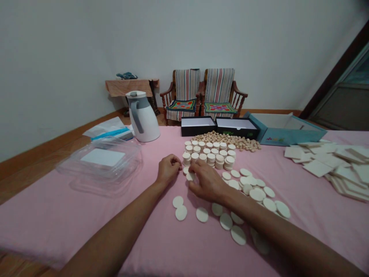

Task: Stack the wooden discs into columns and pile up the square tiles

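Loosely curled, my left hand (169, 170) rests beside the disc stacks (211, 157); I cannot tell whether it holds anything. Partly open, my right hand (208, 181) bends fingers and thumb about a pale disc (190, 177) just before those stacks, though whether it grips it I cannot tell. Pink cloth (155, 238) covers the desk (43, 215), with loose discs (181, 212) strewn close to me and rightward. Clear plastic containers (98, 173) sit to the left, square pale boards (318, 168) heap up at right. Behind the stacks lie wooden beads (225, 139), then two black boxes (198, 132) and a blue box (291, 137); a white-and-grey jug (148, 123) stands leftward. Across the room, two armchairs (187, 82) with striped covers face me before a plain pale wall (144, 38).
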A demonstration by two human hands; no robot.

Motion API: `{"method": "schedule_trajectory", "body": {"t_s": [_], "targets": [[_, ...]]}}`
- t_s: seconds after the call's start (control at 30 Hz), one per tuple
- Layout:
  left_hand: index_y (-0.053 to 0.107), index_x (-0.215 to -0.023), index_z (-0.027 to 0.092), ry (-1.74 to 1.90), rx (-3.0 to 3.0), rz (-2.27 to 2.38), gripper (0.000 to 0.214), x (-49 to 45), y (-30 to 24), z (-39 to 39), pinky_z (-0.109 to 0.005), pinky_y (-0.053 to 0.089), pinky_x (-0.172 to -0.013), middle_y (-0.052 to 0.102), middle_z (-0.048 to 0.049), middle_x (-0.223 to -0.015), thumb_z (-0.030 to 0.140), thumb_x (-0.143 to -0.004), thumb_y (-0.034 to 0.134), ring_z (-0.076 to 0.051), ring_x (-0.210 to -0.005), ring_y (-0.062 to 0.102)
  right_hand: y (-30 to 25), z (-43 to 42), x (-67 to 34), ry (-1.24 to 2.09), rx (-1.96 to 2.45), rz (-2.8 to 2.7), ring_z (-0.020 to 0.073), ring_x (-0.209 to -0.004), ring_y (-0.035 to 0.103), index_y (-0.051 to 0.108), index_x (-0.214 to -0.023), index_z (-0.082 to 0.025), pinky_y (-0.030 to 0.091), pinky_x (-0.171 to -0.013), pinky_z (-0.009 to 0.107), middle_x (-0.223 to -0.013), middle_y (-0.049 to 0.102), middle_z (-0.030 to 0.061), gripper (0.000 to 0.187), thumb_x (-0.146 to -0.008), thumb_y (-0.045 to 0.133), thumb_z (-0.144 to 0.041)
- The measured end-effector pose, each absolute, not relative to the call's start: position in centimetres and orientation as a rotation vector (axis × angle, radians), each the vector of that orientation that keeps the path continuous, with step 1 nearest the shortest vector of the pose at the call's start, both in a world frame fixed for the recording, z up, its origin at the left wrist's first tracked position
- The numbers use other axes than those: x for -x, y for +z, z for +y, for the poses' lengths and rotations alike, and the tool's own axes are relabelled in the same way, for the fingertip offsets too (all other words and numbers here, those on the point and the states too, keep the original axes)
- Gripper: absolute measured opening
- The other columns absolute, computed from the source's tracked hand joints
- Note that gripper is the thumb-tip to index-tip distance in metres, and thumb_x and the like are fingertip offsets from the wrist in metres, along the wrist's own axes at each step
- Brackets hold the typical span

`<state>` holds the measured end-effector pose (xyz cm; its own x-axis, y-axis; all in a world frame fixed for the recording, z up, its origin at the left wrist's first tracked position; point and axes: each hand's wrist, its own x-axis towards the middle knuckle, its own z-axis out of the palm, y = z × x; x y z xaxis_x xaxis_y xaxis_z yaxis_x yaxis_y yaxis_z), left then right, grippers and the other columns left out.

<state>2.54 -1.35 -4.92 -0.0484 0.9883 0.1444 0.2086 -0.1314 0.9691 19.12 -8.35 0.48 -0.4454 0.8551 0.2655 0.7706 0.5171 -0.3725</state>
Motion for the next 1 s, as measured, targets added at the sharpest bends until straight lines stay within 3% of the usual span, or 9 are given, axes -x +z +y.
{"method": "schedule_trajectory", "body": {"t_s": [0.3,0.63,0.8,0.9,1.0], "targets": [[0.051,-0.082,0.015,1.535,-1.037,1.245,0.021,-2.2,-4.6,-0.3,-0.022,0.05,-0.059,0.061,-0.0008,-0.075,0.017,-0.062,0.052,-0.009,-0.062,0.061,-0.7,-5.5,-18.3,0.172,1.295,-2.352,0.0208,-0.091,0.048,0.05,-0.098,-0.015,0.037,-0.078,0.031,-0.098,0.055,0.0103,0.024,-0.074,0.05,-0.016],[0.052,-0.085,0.014,1.517,-0.952,1.188,0.024,-2.2,-4.4,-0.3,-0.022,0.048,-0.055,0.061,-0.0003,-0.073,0.016,-0.062,0.056,-0.008,-0.056,0.059,-0.2,-5.6,-19.0,0.262,1.231,-2.314,0.0183,-0.087,0.05,0.053,-0.103,-0.014,0.039,-0.076,0.03,-0.098,0.056,0.0094,0.028,-0.075,0.051,-0.013],[0.053,-0.084,0.014,1.515,-0.944,1.172,0.023,-2.2,-4.4,-0.3,-0.021,0.047,-0.053,0.061,-0.0006,-0.073,0.015,-0.062,0.056,-0.009,-0.056,0.058,1.2,-8.2,-19.1,0.464,1.068,-2.466,0.0157,-0.084,0.053,0.06,-0.101,-0.016,0.04,-0.073,0.027,-0.095,0.06,0.0067,0.03,-0.075,0.05,-0.006],[0.054,-0.083,0.013,1.531,-0.944,1.159,0.021,-2.4,-4.5,-0.3,-0.02,0.046,-0.053,0.061,-0.0006,-0.072,0.013,-0.062,0.055,-0.008,-0.056,0.058,1.1,-9.3,-18.6,0.569,0.883,-2.643,0.0162,-0.092,0.054,0.062,-0.108,-0.018,0.041,-0.077,0.026,-0.101,0.061,0.0071,0.039,-0.075,0.048,0.0],[0.054,-0.082,0.013,1.542,-0.948,1.152,0.02,-2.5,-4.6,-0.3,-0.02,0.045,-0.053,0.061,-0.0007,-0.07,0.011,-0.062,0.054,-0.008,-0.056,0.058,0.3,-9.7,-17.9,0.551,0.644,-2.743,0.016,-0.095,0.053,0.062,-0.108,-0.02,0.039,-0.083,0.028,-0.104,0.062,0.006,0.036,-0.079,0.049,-0.002]]}}
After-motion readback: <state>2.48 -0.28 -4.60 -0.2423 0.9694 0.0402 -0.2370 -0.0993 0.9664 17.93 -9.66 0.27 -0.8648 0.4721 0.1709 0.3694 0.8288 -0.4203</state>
